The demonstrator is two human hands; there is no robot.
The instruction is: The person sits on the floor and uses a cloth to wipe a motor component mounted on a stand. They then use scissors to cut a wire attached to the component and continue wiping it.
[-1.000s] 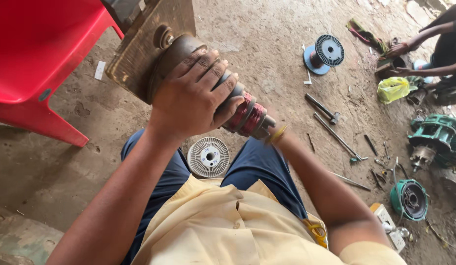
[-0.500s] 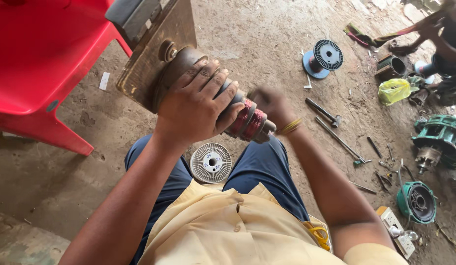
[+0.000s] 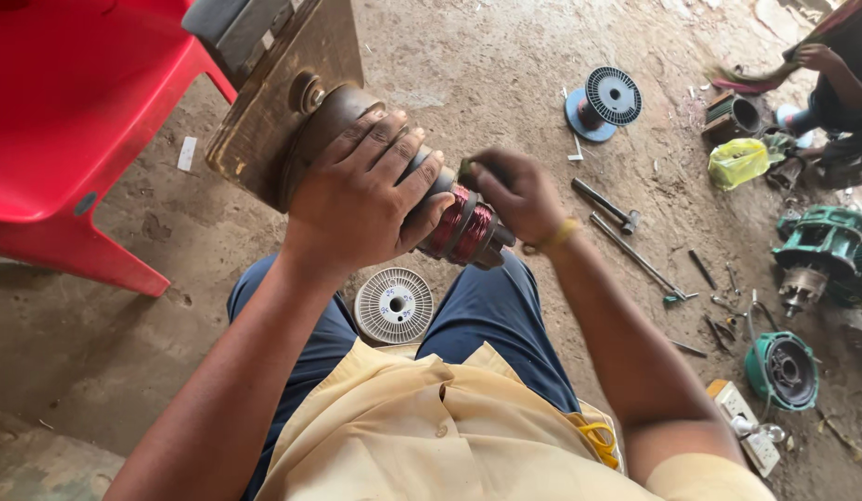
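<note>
A seated person's left hand (image 3: 361,199) wraps over a coil former (image 3: 454,223) wound with reddish copper wire, mounted on a winding jig's wooden board (image 3: 283,88) held above the lap. The right hand (image 3: 514,190) pinches at the coil's far side, apparently gripping wire, though the fingertips are hidden. A white plastic spool (image 3: 394,304) lies on the dirt floor (image 3: 487,65) between the knees; a red plastic chair (image 3: 74,121) stands far left. To the right lie a blue wire spool (image 3: 603,100), a hammer (image 3: 605,204), loose tools and green motor housings (image 3: 821,246). Another person's hand (image 3: 816,57) works far right.
</note>
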